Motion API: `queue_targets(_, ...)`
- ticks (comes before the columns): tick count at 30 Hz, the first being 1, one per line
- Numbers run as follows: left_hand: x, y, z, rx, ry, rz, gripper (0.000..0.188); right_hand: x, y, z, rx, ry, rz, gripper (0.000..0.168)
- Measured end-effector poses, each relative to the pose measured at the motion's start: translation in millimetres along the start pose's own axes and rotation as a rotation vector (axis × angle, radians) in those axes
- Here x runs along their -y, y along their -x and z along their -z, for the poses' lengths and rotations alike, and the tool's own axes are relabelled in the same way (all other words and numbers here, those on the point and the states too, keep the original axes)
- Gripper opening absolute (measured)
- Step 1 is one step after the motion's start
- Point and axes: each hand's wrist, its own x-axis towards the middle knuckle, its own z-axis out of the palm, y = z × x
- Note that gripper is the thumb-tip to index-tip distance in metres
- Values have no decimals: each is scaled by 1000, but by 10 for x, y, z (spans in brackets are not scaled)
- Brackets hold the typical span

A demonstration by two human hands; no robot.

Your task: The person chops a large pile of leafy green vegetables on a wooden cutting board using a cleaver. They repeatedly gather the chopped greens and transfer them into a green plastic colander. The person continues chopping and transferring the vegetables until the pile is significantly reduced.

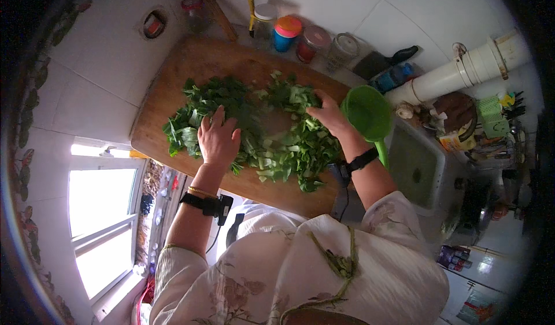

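Note:
Chopped leafy greens [277,156] lie spread in a rough ring on a wooden board [167,77]. My left hand [218,140] rests palm down, fingers spread, on the left part of the pile. At the upper right of the pile, my right hand [327,113] has thumb and fingers apart at the edge of the greens; whether it pinches any leaves is unclear. Just right of this hand is a green plastic dipper [368,112], its handle pointing towards me. Dark straps with small devices are on both wrists, with cables hanging from them.
Jars and a blue cup with an orange lid [287,28] stand along the wall behind the board, beside a dark cleaver [375,64] and a blue bottle [392,77]. A sink [414,169] and a white pipe [459,71] are at the right. A window [102,203] is at the left.

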Motion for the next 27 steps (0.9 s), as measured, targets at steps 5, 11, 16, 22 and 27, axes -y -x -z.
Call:
queue_targets(5,-189,179,-286,94,362,-25,31,384,389,63,176,-122,135,61)
queue_targets(11,-584,76,-717,420,511,-63,80,-156,623,114,-22,582,133,70)
queue_targets(16,-825,-312,-887,548,265,-2,92,-402,788,61,-100,563,-2,85)
queue_targets(22,-829,-518,-984,643,229,11,85,0,314,-200,-268,686,103,82)
queue_targets(27,-604,-527,-1235,415,280,-16,65,-3,-240,-460,-189,826,270,57)
